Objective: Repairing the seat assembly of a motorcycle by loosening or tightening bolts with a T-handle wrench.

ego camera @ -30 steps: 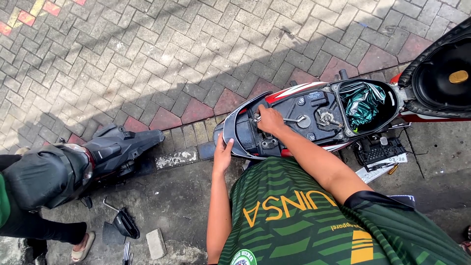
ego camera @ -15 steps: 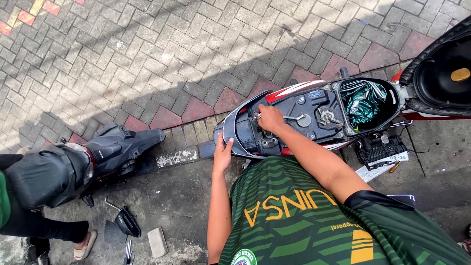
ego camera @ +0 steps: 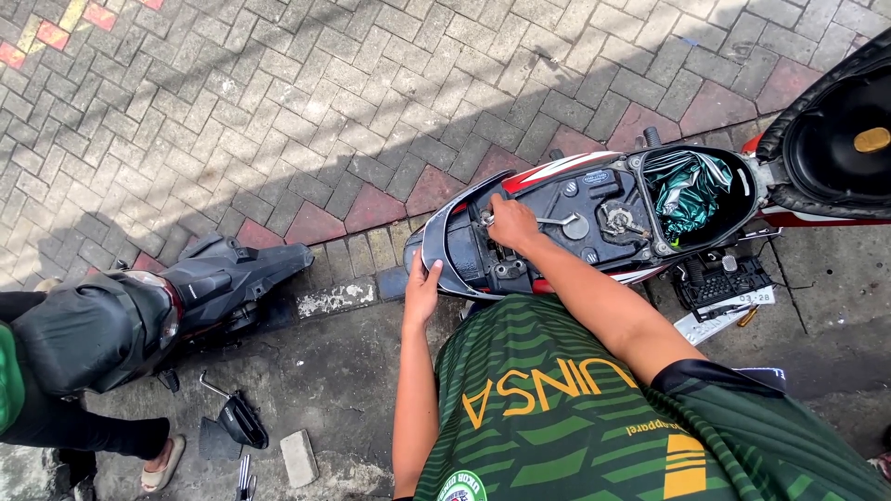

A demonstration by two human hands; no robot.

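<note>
Head view: my right hand pinches a spanner on the scooter tail, left hand spread bracing; next I likely turn it steadily.

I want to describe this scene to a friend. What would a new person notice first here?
First, the opened scooter at upper right, its seat lifted and a crumpled green bag lying in the storage tub. The right hand rests on the exposed rear frame, and the left hand touches the tail end. At lower left, a second scooter's black tail sits over loose parts on the concrete.
</note>
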